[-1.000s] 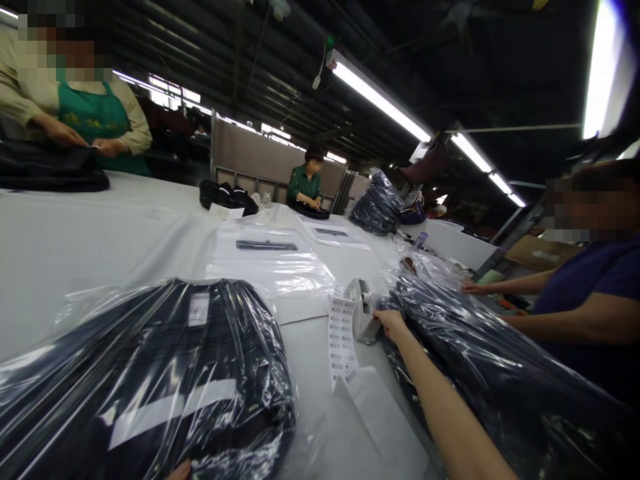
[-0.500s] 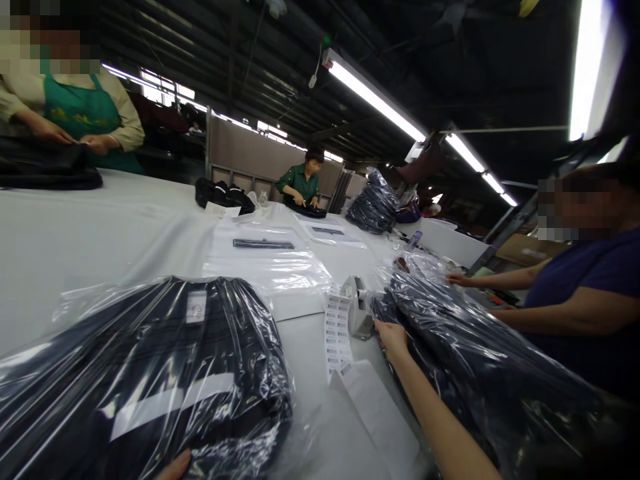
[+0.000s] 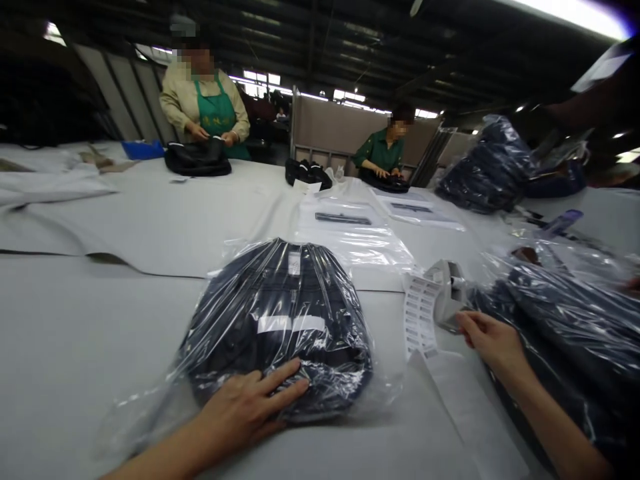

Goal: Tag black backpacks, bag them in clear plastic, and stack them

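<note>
A dark, backpack-like bag in a clear plastic sleeve (image 3: 320, 293) lies flat on the white table in front of me. Pale strips cross its middle, and a white label shows near its top. My left hand (image 3: 255, 400) rests on the lower part of the sleeve, fingers spread. To the right, a grey tape dispenser (image 3: 450, 300) stands beside a strip of printed barcode labels (image 3: 420, 313). Right by the dispenser, my right hand (image 3: 493, 340) has thumb and fingers pinched together. Whatever is between those fingertips is too small to make out.
More dark plastic-wrapped bags (image 3: 565, 327) are piled along my right side. Flat clear plastic sleeves (image 3: 345, 237) lie beyond the front bag. Two co-workers handle black bags across the table (image 3: 125, 293). A tall wrapped stack (image 3: 485, 167) rises at the back right.
My view has swung left, and the wrapped bag now sits nearer the middle. More of my left hand shows, spread on the sleeve. My right hand stays by the dispenser.
</note>
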Demonstrator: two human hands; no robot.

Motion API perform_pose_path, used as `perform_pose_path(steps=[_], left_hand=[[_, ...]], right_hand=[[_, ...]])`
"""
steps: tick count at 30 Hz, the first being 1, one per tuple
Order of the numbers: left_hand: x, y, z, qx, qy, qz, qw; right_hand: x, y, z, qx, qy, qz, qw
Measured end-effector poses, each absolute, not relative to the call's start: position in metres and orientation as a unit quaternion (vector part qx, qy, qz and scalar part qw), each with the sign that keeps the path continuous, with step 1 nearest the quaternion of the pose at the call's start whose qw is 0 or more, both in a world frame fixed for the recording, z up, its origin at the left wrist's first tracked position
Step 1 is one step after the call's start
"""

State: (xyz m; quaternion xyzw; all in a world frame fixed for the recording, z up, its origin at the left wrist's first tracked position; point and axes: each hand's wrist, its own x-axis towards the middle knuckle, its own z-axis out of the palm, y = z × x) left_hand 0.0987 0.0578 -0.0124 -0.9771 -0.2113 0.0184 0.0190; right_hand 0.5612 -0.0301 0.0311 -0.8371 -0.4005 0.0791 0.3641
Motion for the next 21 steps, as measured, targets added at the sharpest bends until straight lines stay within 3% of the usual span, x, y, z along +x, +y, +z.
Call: perform_pose_path(steps=[2,6,11,16,21], left_hand=[[0.099,0.057,-0.009,-0.977,-0.211,0.016,0.021],[0.098,0.054,-0.006,-0.978,-0.206,0.000,0.021],[0.096,0.054,-0.008,-0.979,-0.204,0.003,0.019],[0.097,0.056,-0.009,-0.979,-0.202,-0.002,0.005],[0.098,0.057,-0.009,-0.980,-0.200,0.015,-0.006]], right_hand=[[0.523,-0.018,0.071,-0.740,-0.535,0.216,0.345],[0.425,0.015,0.133,-0.540,-0.732,0.388,0.153],[0.356,0.057,0.130,-0.339,-0.849,0.405,0.010],[0.342,0.080,0.108,-0.312,-0.882,0.342,-0.083],[0.333,0.082,0.125,-0.302,-0.851,0.413,-0.120]])
